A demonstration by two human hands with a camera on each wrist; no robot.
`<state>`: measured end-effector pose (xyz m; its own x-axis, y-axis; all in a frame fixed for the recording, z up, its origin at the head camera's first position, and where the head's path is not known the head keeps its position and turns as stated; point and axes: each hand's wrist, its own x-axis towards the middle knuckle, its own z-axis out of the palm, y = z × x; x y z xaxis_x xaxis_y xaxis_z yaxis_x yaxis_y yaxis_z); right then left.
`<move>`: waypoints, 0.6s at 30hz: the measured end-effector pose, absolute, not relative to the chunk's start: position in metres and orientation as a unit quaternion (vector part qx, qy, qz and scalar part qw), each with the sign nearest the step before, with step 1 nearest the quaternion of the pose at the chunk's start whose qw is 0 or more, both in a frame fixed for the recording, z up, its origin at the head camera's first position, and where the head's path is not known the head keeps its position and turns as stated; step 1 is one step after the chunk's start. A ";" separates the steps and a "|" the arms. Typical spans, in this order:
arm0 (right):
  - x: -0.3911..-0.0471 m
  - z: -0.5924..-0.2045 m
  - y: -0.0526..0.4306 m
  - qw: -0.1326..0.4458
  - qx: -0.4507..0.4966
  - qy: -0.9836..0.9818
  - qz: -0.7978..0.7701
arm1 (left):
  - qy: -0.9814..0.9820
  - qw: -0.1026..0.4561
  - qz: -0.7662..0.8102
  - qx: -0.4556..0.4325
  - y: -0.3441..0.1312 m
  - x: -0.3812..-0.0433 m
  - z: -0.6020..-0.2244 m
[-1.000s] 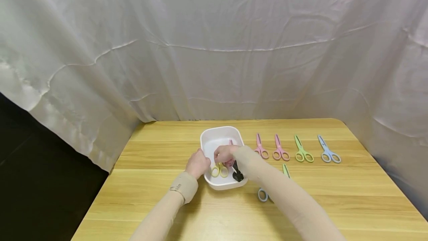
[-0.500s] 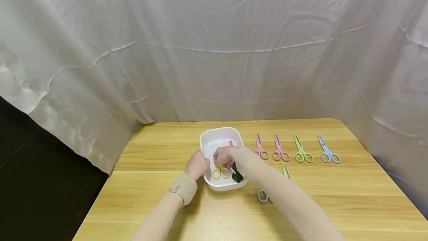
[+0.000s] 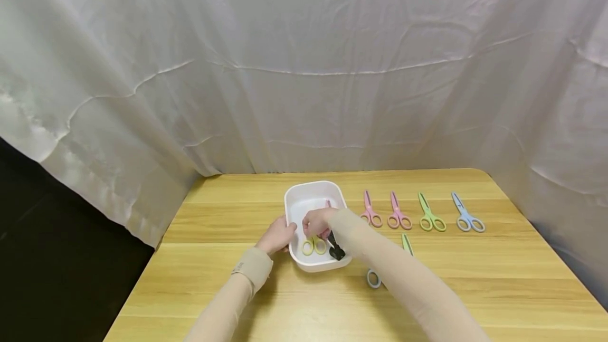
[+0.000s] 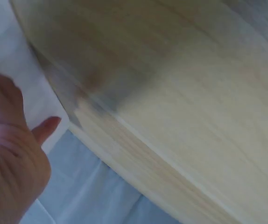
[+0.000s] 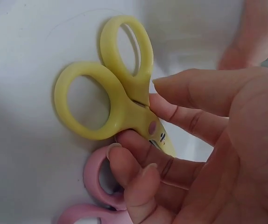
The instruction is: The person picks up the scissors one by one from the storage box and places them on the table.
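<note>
My left hand [image 3: 276, 236] grips the left wall of a white plastic bin [image 3: 315, 267], thumb over the rim and fingers outside. Its wrist view shows the thumb sticking out beside the table. My right hand [image 3: 319, 221] is down inside the bin, at a pair of yellow scissors [image 5: 129, 109]. Its index and middle fingers lie on either side of the scissors near the pivot, and the thumb tip is close beside a handle loop. The blades are mostly hidden. Pink scissors [image 5: 99, 175] lie under the curled lower fingers, and black-handled scissors [image 3: 336, 252] are near the bin's right wall.
On the wooden table [image 3: 214, 278], right of the bin, two pink scissors [image 3: 396, 212], green scissors [image 3: 429, 215] and blue scissors [image 3: 465, 215] form a row. Nearer, a green blade [image 3: 406, 244] and a blue-grey handle loop [image 3: 373, 278] show around my right sleeve. A curtain [image 3: 313, 94] hangs behind.
My left hand has slid slightly lower and outward along the bin wall, its thumb now over the rim. The yellow scissors have shifted a little toward me; the right hand has barely moved.
</note>
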<state>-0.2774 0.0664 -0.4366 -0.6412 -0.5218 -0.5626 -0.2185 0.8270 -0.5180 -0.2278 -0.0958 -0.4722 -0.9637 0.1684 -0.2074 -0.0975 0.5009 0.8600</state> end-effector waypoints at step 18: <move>-0.284 -0.440 0.066 0.341 -0.182 0.896 -0.217 | 0.838 0.137 0.529 -0.019 -0.101 -0.228 -0.467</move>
<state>-0.2840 0.0664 -0.4404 -0.7007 -0.4747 -0.5326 -0.1778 0.8392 -0.5140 -0.2283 -0.1008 -0.4666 -0.9617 0.1136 -0.2495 -0.1764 0.4405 0.8803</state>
